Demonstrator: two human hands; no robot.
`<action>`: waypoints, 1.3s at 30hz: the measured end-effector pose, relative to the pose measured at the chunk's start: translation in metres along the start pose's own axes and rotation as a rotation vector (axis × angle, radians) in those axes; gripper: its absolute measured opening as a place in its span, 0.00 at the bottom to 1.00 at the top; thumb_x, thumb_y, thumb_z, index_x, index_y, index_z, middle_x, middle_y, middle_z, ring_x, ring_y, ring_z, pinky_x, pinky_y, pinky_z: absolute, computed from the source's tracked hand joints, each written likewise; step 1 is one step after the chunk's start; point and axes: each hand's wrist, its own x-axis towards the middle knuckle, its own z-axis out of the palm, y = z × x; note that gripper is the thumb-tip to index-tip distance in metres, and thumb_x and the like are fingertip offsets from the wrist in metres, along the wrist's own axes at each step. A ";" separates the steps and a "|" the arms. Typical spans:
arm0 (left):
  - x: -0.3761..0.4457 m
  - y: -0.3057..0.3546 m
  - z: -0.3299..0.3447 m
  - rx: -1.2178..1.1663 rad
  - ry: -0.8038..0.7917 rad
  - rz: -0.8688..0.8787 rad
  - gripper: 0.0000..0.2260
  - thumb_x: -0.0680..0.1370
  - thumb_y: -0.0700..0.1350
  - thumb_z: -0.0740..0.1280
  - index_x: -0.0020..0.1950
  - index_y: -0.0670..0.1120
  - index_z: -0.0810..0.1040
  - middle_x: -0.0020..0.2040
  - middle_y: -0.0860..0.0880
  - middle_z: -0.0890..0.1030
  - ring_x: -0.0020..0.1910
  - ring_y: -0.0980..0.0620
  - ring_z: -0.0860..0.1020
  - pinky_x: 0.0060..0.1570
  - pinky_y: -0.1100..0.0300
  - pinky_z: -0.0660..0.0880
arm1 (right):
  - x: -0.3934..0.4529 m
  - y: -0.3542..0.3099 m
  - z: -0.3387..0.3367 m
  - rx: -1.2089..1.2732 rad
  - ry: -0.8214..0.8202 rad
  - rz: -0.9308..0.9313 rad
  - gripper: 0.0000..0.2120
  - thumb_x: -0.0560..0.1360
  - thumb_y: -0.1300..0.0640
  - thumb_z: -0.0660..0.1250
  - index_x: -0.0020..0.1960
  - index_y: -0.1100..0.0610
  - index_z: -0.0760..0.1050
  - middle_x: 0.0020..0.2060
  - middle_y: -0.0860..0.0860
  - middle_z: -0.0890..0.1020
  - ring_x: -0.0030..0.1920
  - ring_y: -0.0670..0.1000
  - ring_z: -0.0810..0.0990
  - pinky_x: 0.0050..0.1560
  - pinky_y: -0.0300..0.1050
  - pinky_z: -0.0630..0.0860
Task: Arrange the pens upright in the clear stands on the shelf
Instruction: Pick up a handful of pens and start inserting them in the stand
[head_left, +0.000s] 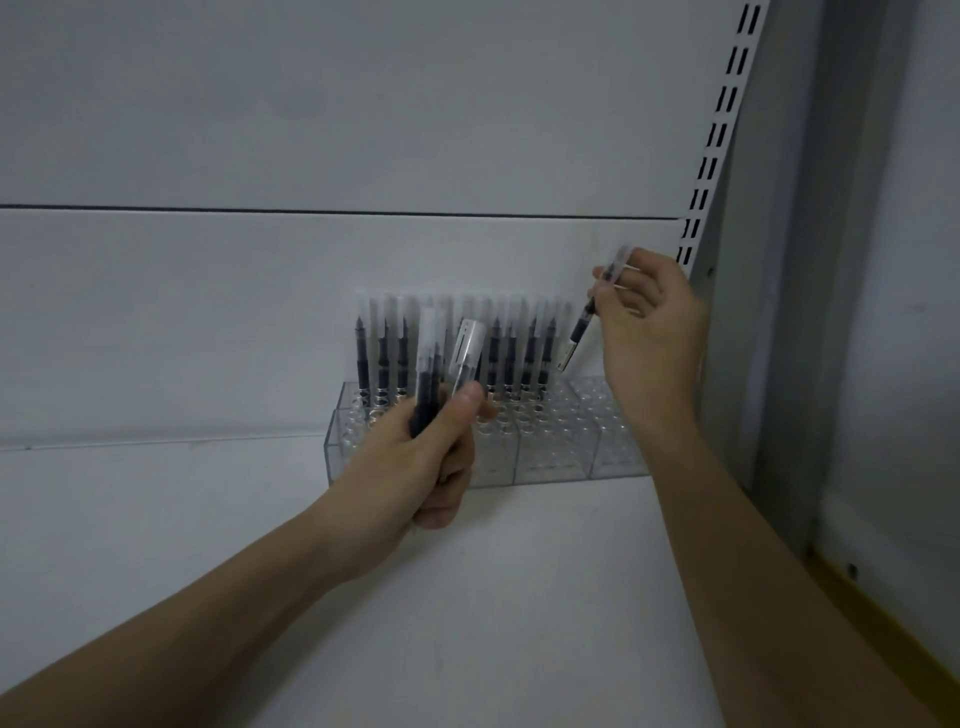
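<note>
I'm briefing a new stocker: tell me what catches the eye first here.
The row of pens standing upright in the clear stands against the back wall. In front, the left hand grips a bundle of pens; the right hand pinches one tilted pen above the stands' right end.

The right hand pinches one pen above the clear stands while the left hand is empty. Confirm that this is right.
Not quite. The left hand is not empty: it grips a bunch of pens. The rest holds: the right hand pinches one pen above the clear stands, as the head view shows.
</note>
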 end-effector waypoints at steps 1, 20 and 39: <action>0.000 0.001 0.000 -0.021 -0.008 -0.018 0.19 0.78 0.56 0.61 0.54 0.39 0.73 0.32 0.47 0.58 0.26 0.52 0.55 0.26 0.61 0.52 | -0.001 0.002 0.000 -0.028 -0.008 -0.012 0.14 0.78 0.63 0.69 0.63 0.57 0.76 0.52 0.49 0.83 0.51 0.42 0.82 0.51 0.30 0.77; 0.003 -0.001 -0.002 -0.059 0.065 0.033 0.15 0.76 0.51 0.64 0.55 0.41 0.71 0.36 0.47 0.78 0.24 0.47 0.73 0.24 0.59 0.67 | -0.001 0.024 0.004 -0.387 -0.193 -0.041 0.06 0.77 0.60 0.71 0.54 0.57 0.80 0.39 0.42 0.79 0.40 0.39 0.79 0.43 0.28 0.75; 0.006 -0.002 -0.004 -0.056 0.103 0.038 0.14 0.80 0.49 0.61 0.60 0.40 0.75 0.42 0.46 0.81 0.27 0.48 0.75 0.26 0.59 0.71 | -0.004 0.006 0.003 -0.476 -0.139 -0.076 0.10 0.77 0.59 0.70 0.58 0.56 0.74 0.49 0.48 0.77 0.43 0.43 0.76 0.43 0.32 0.72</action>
